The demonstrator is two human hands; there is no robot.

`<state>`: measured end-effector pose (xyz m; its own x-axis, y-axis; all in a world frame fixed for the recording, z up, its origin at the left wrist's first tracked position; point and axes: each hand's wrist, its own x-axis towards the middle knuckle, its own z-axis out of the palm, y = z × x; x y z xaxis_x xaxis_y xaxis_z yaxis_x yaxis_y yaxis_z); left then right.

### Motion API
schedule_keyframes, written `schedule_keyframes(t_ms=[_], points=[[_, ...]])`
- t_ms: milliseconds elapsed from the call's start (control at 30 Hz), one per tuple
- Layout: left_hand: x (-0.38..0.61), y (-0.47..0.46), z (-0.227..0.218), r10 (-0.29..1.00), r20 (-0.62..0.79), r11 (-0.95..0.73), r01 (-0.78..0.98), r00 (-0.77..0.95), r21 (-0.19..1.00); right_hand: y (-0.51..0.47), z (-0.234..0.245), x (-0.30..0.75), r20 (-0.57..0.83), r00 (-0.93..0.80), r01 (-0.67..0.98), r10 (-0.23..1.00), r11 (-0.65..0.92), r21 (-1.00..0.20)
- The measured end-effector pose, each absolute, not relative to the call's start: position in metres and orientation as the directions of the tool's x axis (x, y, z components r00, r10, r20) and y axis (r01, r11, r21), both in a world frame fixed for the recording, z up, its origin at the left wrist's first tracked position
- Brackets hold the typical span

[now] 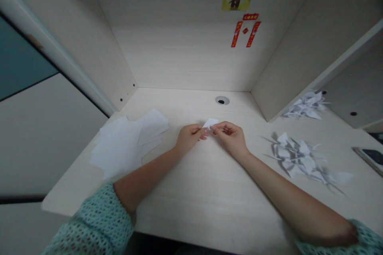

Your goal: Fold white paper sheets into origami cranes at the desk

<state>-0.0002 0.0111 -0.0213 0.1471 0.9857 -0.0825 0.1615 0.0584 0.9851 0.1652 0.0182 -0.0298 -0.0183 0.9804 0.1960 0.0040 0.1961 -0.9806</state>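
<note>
Left hand (188, 137) and right hand (230, 139) pinch a small folded paper (210, 122) at frame centre; it is light, flimsy, best held at its edges.

Loose paper sheets (116, 147) on the left and paper cranes (299, 159) on the right flank the desk's (209, 195) passable middle, which runs to the far wall (179, 55).

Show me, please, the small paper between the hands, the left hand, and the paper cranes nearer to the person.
small paper (210, 122): head view, on its exposed top part.
left hand (188, 137): head view, on the back of the hand.
paper cranes (301, 158): head view, on the middle of the nearer pile.
</note>
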Motion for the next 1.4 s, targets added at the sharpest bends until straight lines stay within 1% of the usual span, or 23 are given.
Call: schedule_keyframes(t_ms=[133, 333, 467, 667, 933, 1067, 1233, 1333, 1400], points=[[0.001, 0.009, -0.018, 0.988, -0.09, 0.067, 0.178, 0.126, 0.982, 0.019, -0.029, 0.162, 0.145, -0.008, -0.076, 0.989, 0.144, -0.987], [0.002, 0.009, -0.018, 0.988, -0.086, 0.072, 0.106, 0.129, 0.992, 0.019, -0.028, 0.16, 0.061, -0.013, -0.186, 0.998, 0.058, -0.981], [0.002, 0.01, -0.02, 0.988, -0.087, 0.078, 0.07, 0.128, 0.994, 0.018, -0.025, 0.16, 0.06, -0.009, -0.177, 0.998, 0.057, -0.983], [0.002, 0.01, -0.022, 0.991, -0.073, 0.065, 0.079, 0.11, 0.995, 0.018, -0.028, 0.16, 0.089, -0.02, -0.173, 0.996, 0.084, -0.981], [0.002, 0.007, -0.021, 0.993, -0.049, 0.041, 0.081, 0.109, 0.996, 0.019, -0.031, 0.16, 0.089, -0.02, -0.207, 0.996, 0.083, -0.975], [0.003, 0.006, -0.019, 0.995, -0.036, 0.026, 0.108, 0.096, 0.994, 0.019, -0.032, 0.16, 0.114, -0.027, -0.171, 0.993, 0.107, -0.979], [0.004, 0.006, -0.025, 0.993, -0.003, -0.017, 0.172, 0.12, 0.985, 0.019, -0.032, 0.161, 0.19, -0.013, -0.116, 0.982, 0.187, -0.975], [0.004, 0.006, -0.031, 0.988, 0.039, -0.072, 0.221, 0.149, 0.973, 0.018, -0.032, 0.163, 0.234, 0.011, -0.024, 0.972, 0.234, -0.972], [0.003, 0.005, -0.032, 0.984, 0.047, -0.085, 0.222, 0.171, 0.971, 0.017, -0.032, 0.164, 0.258, 0.024, 0.057, 0.966, 0.257, -0.965]])
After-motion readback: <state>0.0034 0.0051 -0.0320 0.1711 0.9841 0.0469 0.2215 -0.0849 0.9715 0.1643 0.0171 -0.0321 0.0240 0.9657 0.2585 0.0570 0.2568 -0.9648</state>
